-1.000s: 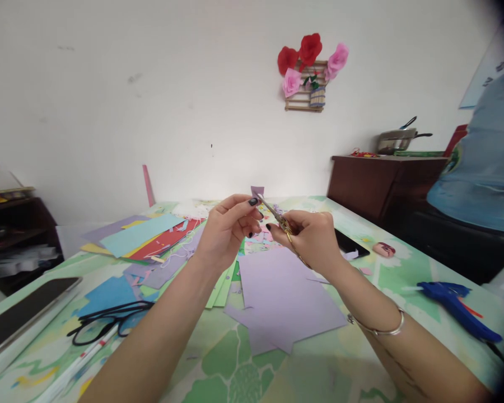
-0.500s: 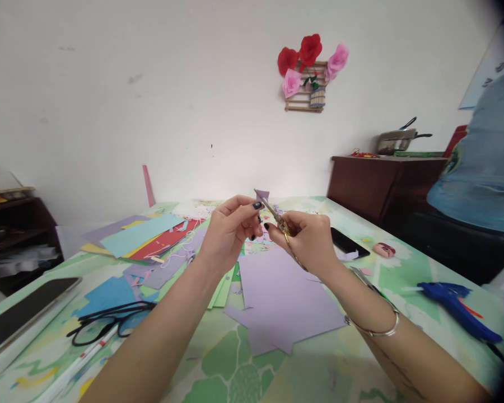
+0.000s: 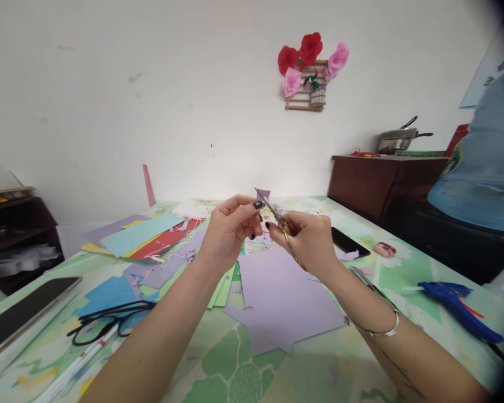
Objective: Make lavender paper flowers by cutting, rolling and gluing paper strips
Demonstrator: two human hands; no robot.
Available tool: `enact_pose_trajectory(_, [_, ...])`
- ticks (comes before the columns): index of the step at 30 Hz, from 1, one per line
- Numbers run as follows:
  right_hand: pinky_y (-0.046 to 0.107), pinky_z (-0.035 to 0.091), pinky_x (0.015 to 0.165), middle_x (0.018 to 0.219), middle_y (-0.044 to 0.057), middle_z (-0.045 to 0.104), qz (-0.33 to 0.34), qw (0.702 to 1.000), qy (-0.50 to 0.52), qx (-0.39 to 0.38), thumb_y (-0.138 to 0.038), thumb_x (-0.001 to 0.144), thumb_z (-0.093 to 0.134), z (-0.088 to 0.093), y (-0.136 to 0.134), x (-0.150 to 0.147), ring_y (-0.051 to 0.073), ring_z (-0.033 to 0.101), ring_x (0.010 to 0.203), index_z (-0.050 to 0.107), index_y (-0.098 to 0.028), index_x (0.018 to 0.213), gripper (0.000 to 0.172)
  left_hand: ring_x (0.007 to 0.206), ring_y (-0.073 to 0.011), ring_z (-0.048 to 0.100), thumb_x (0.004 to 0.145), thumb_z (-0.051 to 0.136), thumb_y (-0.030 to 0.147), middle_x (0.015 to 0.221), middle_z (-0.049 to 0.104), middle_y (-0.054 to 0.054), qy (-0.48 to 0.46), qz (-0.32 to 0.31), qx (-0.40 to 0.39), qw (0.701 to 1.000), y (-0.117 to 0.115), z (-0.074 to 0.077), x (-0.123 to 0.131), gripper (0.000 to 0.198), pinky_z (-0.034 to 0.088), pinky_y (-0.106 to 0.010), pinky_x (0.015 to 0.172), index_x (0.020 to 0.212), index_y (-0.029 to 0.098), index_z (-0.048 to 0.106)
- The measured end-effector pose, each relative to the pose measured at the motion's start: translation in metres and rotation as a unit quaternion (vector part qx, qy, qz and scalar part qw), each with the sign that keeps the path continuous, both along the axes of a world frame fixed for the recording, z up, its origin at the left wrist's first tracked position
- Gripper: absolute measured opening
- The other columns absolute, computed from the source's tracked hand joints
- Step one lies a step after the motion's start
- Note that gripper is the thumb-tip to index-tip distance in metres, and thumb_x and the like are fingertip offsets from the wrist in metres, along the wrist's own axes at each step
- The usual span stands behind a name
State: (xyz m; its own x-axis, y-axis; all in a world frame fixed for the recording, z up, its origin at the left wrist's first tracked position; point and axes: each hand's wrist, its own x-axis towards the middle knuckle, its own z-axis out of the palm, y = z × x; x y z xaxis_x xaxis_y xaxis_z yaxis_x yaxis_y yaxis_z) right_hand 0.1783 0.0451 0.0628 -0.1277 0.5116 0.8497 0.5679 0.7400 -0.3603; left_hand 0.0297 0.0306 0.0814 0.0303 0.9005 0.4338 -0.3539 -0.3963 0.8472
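Observation:
Between thumb and fingertips, my left hand pinches a small piece of purple paper, held up above the table. My right hand grips a pair of gold-handled scissors, fingers in the loops. The blades point up and left, across the purple piece and close to my left thumb. They look nearly closed; whether paper lies between them is hard to see. Below both hands lie larger sheets of lilac paper, overlapping on the table.
Coloured paper sheets, scraps and white string lie at the left. Black-framed glasses, a white pen and a phone are nearer. At right are a blue glue gun, a pink eraser-like object and a black device.
Both hands and the scissors stay in almost the same place. The scissors' tip and the purple piece have shifted very slightly.

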Motion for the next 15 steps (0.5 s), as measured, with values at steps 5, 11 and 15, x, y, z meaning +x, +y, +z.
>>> enact_pose_trajectory(5, [0.023,0.023,0.046,0.045,-0.008,0.023,0.001,1.0,0.001,-0.008,-0.024,0.07,0.061,0.0019,-0.0009,0.0007,0.008,0.017,0.049,0.031,-0.02,0.048,0.037,0.046,-0.0066,0.052,0.073,0.068,0.019,0.054,0.055,0.004,0.002,0.002,0.012,1.0,0.0007,-0.0013,-0.0015,0.004,0.041,-0.02,0.045,0.071,0.02,0.065])
enact_pose_trajectory(11, [0.022,0.024,0.046,0.043,-0.008,0.025,0.0,1.0,-0.004,-0.016,-0.024,0.068,0.062,0.0028,0.0001,0.0022,0.008,0.018,0.048,0.036,-0.019,0.047,0.034,0.046,-0.0063,0.053,0.072,0.069,0.018,0.055,0.057,0.003,0.007,0.023,0.023,0.999,0.0014,-0.0016,-0.0029,0.002,0.04,-0.019,0.045,0.071,0.019,0.067])
enact_pose_trajectory(15, [0.022,0.022,0.045,0.043,-0.008,0.025,0.003,1.0,-0.006,-0.01,-0.023,0.067,0.062,0.0029,0.0013,0.0029,0.007,0.018,0.048,0.036,-0.018,0.046,0.034,0.046,-0.0063,0.054,0.071,0.069,0.019,0.058,0.059,0.003,0.007,0.04,0.024,0.999,0.0013,-0.0007,-0.0026,0.003,0.038,-0.019,0.044,0.07,0.017,0.067])
